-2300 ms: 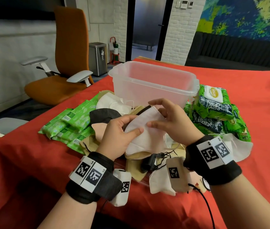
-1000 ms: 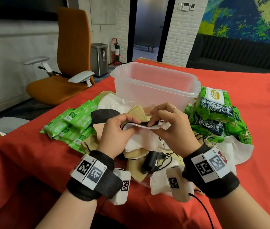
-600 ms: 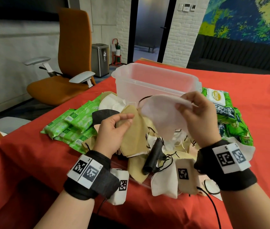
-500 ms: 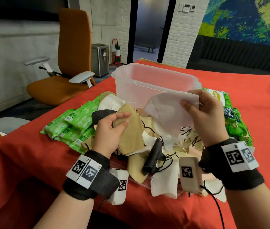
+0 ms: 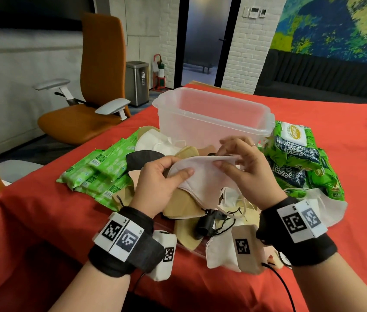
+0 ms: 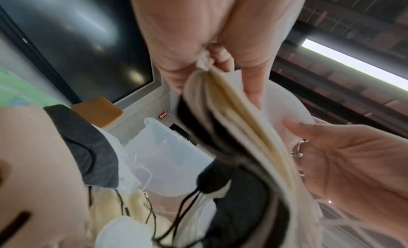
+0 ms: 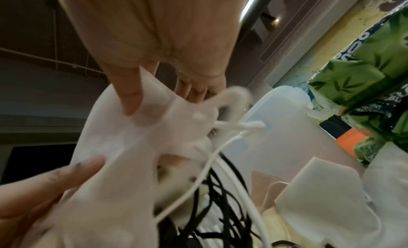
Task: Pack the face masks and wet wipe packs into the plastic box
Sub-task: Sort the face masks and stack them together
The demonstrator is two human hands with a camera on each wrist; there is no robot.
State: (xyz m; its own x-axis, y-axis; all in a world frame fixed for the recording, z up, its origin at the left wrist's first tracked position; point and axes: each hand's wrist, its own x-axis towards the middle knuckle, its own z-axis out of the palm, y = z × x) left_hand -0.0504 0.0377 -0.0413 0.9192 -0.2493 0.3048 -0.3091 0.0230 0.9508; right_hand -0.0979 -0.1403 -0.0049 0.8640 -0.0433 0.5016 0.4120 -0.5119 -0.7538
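A white face mask (image 5: 202, 176) lies on top of a tan mask (image 5: 182, 206) in a small stack. My left hand (image 5: 178, 167) grips that stack at its left end, thumb on the white mask. My right hand (image 5: 225, 157) pinches the white mask's right end. In the left wrist view the stack of masks (image 6: 240, 129) shows white, tan and black layers. The clear plastic box (image 5: 211, 118) stands just behind my hands; it looks empty. Loose masks (image 5: 155, 143) lie piled in front of it. Light green wipe packs (image 5: 101, 174) lie left, dark green wipe packs (image 5: 297, 152) right.
A red cloth (image 5: 346, 122) covers the table, whose left edge is near the light green packs. An orange office chair (image 5: 92, 91) stands beyond that edge. Black and white ear loops (image 7: 212, 190) tangle under my right hand.
Half a second ago my right hand held the white mask up near the box. It has come back down onto the tan mask in my left hand, whose thumb now presses on it.
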